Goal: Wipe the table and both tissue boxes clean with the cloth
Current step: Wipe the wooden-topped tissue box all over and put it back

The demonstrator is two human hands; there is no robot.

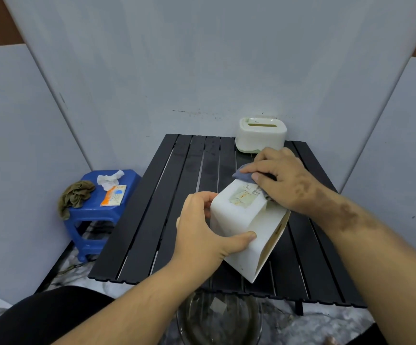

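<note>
A white tissue box (237,220) is tilted above the black slatted table (177,195), its far end raised and showing a torn label. My left hand (202,227) grips its near left side, thumb across the front face. My right hand (284,180) presses a grey-blue cloth (243,174) against the box's far upper edge; most of the cloth is hidden under the hand. A second tissue box (260,135), cream with a green base, stands at the table's far right edge by the wall.
A blue plastic stool (90,212) stands left of the table with an olive rag (76,195), a crumpled tissue (108,179) and an orange packet (113,195) on it. A dark basin (219,319) sits on the floor below the table's near edge. Grey walls close in on three sides.
</note>
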